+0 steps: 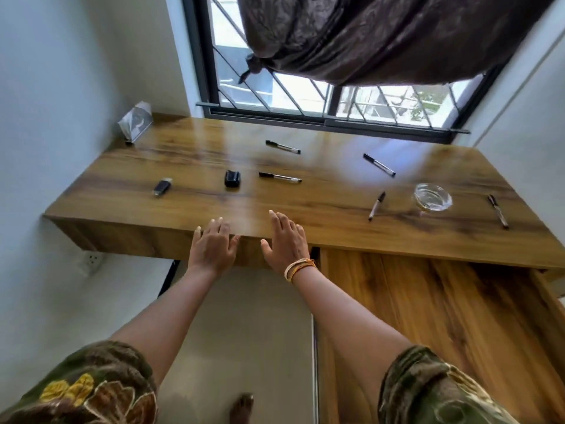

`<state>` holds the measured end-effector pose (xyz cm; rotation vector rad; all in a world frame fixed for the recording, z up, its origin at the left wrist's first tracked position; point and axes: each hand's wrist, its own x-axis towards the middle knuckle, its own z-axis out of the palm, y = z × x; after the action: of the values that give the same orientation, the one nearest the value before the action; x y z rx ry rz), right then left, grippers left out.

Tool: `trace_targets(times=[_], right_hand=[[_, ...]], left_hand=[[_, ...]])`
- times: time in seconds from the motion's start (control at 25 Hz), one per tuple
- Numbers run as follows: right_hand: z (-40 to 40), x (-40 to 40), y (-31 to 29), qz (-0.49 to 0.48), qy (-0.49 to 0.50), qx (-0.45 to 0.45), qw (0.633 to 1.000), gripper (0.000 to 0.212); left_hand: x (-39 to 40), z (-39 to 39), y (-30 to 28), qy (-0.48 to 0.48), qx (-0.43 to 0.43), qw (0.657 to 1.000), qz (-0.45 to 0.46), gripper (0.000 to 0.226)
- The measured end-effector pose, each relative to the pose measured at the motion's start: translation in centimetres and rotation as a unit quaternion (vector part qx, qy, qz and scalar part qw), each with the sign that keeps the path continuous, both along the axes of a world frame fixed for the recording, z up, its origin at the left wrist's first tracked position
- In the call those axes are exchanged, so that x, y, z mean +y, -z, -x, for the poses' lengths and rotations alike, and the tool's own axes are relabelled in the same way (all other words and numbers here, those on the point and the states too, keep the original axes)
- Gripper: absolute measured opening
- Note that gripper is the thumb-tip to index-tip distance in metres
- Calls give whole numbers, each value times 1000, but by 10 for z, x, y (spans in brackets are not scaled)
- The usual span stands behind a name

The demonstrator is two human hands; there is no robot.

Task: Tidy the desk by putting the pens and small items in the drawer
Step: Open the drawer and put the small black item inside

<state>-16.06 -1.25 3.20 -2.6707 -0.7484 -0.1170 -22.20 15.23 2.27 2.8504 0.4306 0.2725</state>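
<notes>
Several black-and-white pens lie scattered on the wooden desk (321, 221): one at the back middle (282, 147), one near the centre (280, 177), one at the back right (379, 165), one at the front right (376, 205) and one at the far right (498, 211). A small black box (232, 178) and a black flash drive (162, 187) sit at the left. My left hand (214, 244) and my right hand (286, 240) rest flat on the desk's front edge, fingers apart, holding nothing. The drawer front below them is mostly hidden by my hands.
A glass ashtray (432, 197) stands between the two right-hand pens. A clear stand (134, 122) leans in the back left corner by the wall. A wooden cabinet (428, 316) sits under the desk's right side. A barred window (305, 96) with a tied curtain is behind.
</notes>
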Motion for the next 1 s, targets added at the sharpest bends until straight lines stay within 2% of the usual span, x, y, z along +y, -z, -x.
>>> trace_targets(times=[0.16, 0.28, 0.36, 0.52, 0.6, 0.72, 0.8, 0.92, 1.0], right_hand=[[-34, 84, -1, -51, -16, 98, 994, 62], [-55, 142, 2, -85, -24, 169, 982, 52], [-67, 173, 6, -72, -32, 175, 981, 45], [-88, 206, 16, -5, -56, 148, 987, 32], [-87, 205, 29, 4, -63, 65, 996, 29], [-83, 203, 50, -45, -73, -31, 996, 29], [-85, 204, 56, -65, -65, -37, 995, 28], [-83, 202, 53, -71, -56, -22, 996, 28], [-84, 203, 44, -77, -48, 48, 995, 32]], left_hand=[[73, -27, 9, -79, -13, 994, 75, 48], [120, -42, 15, -209, -63, 957, 191, 44], [143, -51, 14, -241, -79, 942, 221, 41], [182, -70, 12, -292, -106, 915, 257, 43], [197, -83, 14, -315, -98, 905, 267, 47], [216, -108, 15, -321, -36, 920, 220, 52], [224, -120, 16, -311, -9, 934, 177, 39], [220, -124, 18, -298, -42, 937, 175, 25], [203, -120, 12, -274, -80, 936, 207, 20]])
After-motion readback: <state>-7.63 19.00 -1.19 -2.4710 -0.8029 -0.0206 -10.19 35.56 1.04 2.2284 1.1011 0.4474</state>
